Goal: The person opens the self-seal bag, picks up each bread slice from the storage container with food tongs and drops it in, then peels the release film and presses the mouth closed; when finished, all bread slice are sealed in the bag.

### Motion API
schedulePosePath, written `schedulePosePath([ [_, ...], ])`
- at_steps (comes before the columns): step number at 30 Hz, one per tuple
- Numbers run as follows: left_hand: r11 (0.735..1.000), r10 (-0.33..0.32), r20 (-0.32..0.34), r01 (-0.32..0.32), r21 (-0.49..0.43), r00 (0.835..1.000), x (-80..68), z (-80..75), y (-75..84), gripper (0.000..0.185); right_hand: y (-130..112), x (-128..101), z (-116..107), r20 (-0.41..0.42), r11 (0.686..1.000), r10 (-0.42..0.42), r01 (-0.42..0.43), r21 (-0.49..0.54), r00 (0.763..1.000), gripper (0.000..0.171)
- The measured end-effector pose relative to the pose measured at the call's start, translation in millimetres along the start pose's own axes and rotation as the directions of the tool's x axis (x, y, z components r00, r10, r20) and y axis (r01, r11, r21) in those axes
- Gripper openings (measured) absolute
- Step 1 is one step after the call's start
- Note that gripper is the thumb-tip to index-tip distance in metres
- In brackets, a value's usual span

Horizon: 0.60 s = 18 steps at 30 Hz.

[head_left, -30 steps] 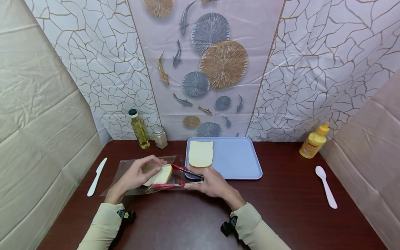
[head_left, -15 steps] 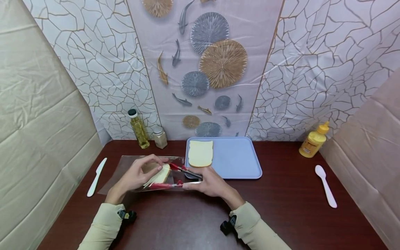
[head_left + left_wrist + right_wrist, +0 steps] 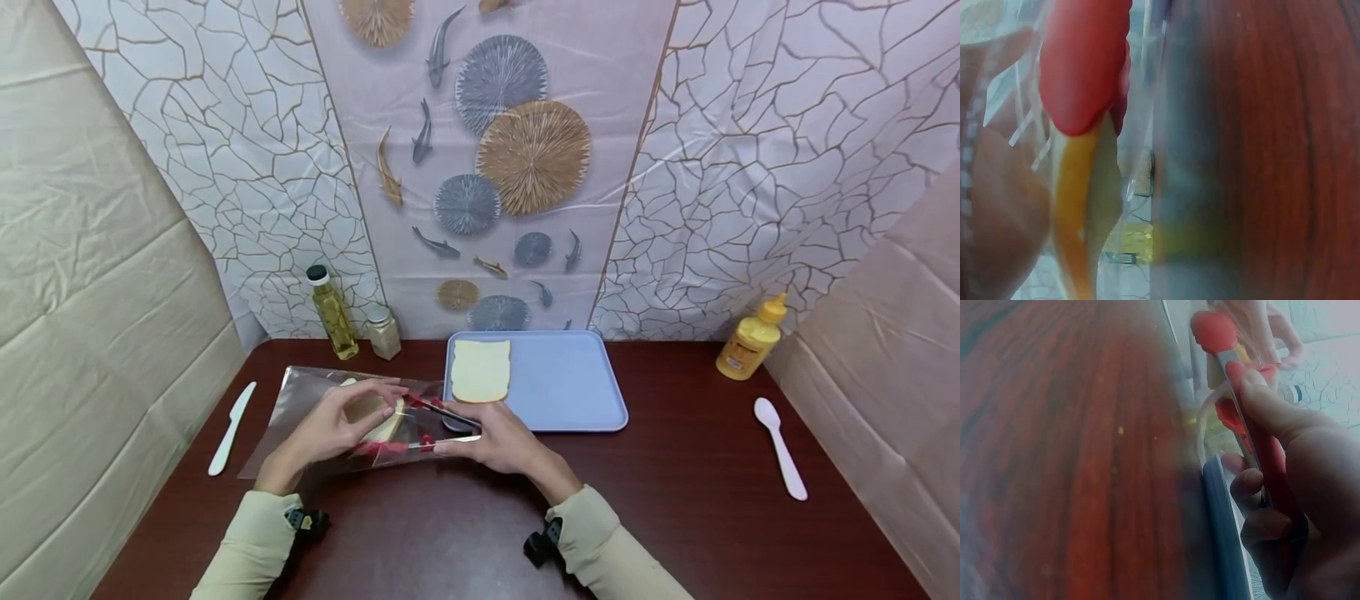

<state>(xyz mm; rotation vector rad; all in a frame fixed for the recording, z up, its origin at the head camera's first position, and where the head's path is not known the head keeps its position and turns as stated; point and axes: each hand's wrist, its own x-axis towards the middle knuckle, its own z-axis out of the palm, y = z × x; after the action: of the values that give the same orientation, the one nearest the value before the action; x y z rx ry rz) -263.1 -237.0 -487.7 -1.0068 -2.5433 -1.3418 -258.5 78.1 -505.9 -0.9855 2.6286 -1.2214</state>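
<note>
My left hand (image 3: pixel 330 429) held the clear bag (image 3: pixel 300 408) open w/ fingers curled on its mouth, so the bread slice (image 3: pixel 378 421) could pass. Right hand (image 3: pixel 498 437) squeezed the red-tipped tongs (image 3: pixel 431 425), which pinched the slice inside the bag, on the table (image 3: pixel 675 500) just left of the blue tray (image 3: pixel 577 387).

left hand (image 3: pixel 330 429): fingers curled, gripping | right hand (image 3: pixel 498 440): fingers pinching

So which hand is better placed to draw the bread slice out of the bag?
Likely the right hand: it grips the red-tipped tongs at the bread slice, while the left hand holds the clear bag.
</note>
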Motion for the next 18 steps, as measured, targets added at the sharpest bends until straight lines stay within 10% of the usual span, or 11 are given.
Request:
schedulePosePath([
  [18, 0.997, -0.053, 0.062, 0.049, 0.061, 0.997, -9.3, 0.8, -24.2, 0.013, -3.4, -3.7, -4.6, -0.003, 0.989, 0.093, -0.093, -0.115, 0.996, 0.086],
])
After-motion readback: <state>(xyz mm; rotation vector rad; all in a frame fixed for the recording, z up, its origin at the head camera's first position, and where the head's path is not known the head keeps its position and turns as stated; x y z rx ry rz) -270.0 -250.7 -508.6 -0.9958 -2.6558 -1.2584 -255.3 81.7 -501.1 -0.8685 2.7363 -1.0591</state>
